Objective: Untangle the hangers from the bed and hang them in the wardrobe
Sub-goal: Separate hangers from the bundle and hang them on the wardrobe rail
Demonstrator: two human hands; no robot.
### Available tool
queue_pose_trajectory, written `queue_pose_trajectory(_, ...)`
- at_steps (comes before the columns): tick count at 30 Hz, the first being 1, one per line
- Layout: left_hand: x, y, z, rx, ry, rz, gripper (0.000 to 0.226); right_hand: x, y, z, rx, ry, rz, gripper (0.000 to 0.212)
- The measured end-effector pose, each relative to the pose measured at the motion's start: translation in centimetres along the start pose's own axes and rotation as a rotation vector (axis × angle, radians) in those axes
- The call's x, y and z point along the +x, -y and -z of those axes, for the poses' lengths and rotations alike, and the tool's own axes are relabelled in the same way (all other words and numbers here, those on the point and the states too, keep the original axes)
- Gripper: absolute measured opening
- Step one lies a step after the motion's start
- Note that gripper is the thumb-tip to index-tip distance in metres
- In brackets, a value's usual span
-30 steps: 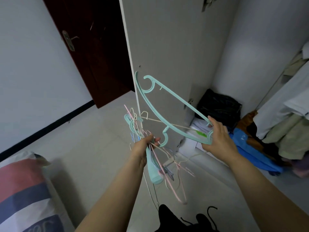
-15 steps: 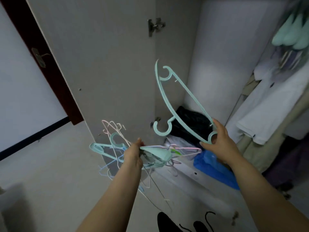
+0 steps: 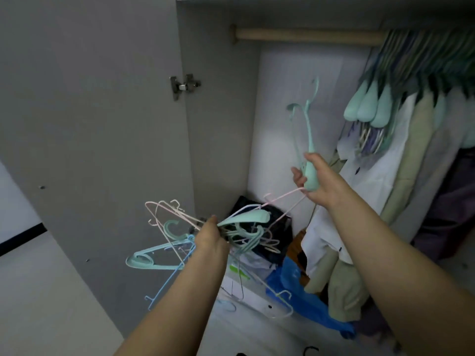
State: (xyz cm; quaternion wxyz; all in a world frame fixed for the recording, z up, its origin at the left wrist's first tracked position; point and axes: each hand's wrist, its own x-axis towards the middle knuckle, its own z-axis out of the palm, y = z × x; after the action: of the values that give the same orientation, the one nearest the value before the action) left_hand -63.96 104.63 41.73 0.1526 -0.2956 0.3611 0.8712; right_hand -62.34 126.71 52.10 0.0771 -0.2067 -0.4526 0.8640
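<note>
Mint plastic fills both hands: the right hand (image 3: pixel 322 185) grips one mint hanger (image 3: pixel 307 140) upright (hook topmost) inside the wardrobe (image 3: pixel 218 124), below its wooden rail (image 3: pixel 308 37). Lower left, the left hand (image 3: pixel 209 240) clutches a tangled hanger bundle (image 3: pixel 239 232).

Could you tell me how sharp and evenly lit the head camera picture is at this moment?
Head view: dim and soft overall; the mint hanger raised by the right hand is smeared by motion blur, the hanging clothes at right are streaked, the wooden rail bows from wide-angle distortion; the tangled hangers in the left hand read sharper.
</note>
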Motion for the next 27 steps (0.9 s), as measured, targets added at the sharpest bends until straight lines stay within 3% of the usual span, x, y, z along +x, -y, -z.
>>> queue_pose_trajectory(3,-0.1,-2.0,-3.6,-0.017,0.083,0.023,0.024,1.8,3.6,-2.9,0.075,-0.059,0.092,0.019)
queue_pose_trajectory(7,0.6,-4.2,-7.1,0.057,0.096,0.015,0.008,3.8,7.9,-6.5,0.122,-0.091,0.224,0.021)
queue_pose_trajectory(11,1.0,-5.0,-9.1,0.069,0.142,0.05,0.013,5.3,11.6,-8.5,0.157,-0.11,0.3,0.026)
queue_pose_trajectory(18,3.0,-5.1,-11.4,0.116,0.144,0.08,0.031,6.8,14.8,-7.8,0.362,-0.157,0.23,0.021)
queue_pose_trajectory(27,3.4,-3.4,-9.6,0.222,0.147,0.097,0.024,5.4,14.8,-5.1,0.507,-0.19,0.321,0.018)
